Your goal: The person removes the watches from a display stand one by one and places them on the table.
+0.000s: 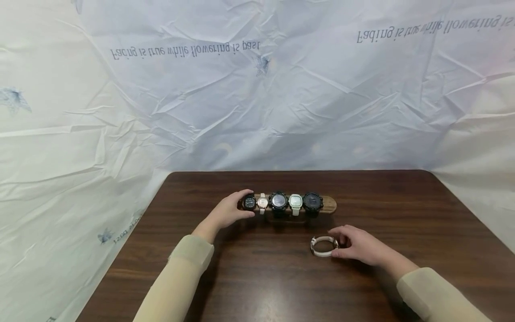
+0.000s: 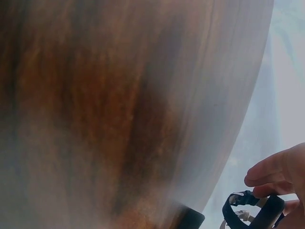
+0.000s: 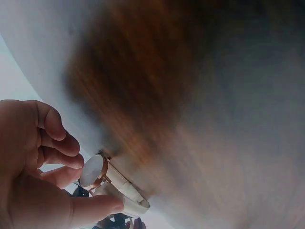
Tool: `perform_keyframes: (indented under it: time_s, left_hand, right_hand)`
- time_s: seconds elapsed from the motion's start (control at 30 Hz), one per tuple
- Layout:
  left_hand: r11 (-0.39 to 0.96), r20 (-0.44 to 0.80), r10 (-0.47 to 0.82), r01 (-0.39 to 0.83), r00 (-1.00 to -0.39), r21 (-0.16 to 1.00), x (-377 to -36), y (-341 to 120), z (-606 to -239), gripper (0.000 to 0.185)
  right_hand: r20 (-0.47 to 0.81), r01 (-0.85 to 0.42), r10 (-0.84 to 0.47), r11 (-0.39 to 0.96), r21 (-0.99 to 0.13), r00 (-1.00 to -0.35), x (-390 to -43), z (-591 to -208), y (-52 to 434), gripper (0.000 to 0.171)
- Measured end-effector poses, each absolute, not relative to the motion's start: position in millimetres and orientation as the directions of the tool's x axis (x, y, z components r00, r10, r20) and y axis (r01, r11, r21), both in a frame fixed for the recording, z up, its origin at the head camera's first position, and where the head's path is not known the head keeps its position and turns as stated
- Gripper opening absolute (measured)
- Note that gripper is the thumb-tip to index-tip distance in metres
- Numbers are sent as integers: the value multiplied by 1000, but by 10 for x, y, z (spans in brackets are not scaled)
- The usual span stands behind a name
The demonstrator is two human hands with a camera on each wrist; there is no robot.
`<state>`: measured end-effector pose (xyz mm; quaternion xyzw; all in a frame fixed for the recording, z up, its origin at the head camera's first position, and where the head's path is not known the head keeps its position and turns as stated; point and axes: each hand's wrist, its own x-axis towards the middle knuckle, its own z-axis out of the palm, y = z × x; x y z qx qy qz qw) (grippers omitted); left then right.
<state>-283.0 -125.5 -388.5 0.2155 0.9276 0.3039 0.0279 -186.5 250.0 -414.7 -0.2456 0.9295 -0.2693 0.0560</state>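
- Running across the crumpled white backdrop sheet [image 1: 281, 89], mirrored and upside down, is the printed line "Fading is true while flowering is past"; it shows once at upper left and again at upper right, where the frame edge cuts it off.
- Curled round the left end of the wooden watch stand [image 1: 327, 204], the left hand [image 1: 227, 212] grips the small black watch [image 1: 249, 203] there, fingers over the top and thumb below.
- Next on the stand, left to right: a pale pink watch [image 1: 262, 203], a large black watch [image 1: 278, 201], a mint-white square watch [image 1: 295, 201] and another black round watch [image 1: 312, 201]. Any writing on the dials is too small to read.
- On the dark wooden tabletop [image 1: 257, 286], just in front of the stand's right part, lies a white-strapped watch [image 1: 323, 246] with its band looped.
- The right hand [image 1: 358, 246] pinches this watch by the case, thumb [image 3: 95, 205] under the strap, fingers [image 3: 66, 143] curled at the gold-rimmed face.
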Motion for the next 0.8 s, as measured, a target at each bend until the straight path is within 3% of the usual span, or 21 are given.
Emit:
perform_keyframes:
  time_s: [0.37, 0.8]
  left_hand:
    - [720, 77, 422, 386, -903, 576, -2842, -1263, -3907, 65]
    - [725, 61, 435, 390, -898, 568, -2855, -1263, -3885, 66]
  right_hand:
    - [10, -395, -456, 758, -519, -890, -1851, -4128, 2527, 45]
    - [-14, -383, -457, 760, -525, -889, -1811, -4113, 2576, 46]
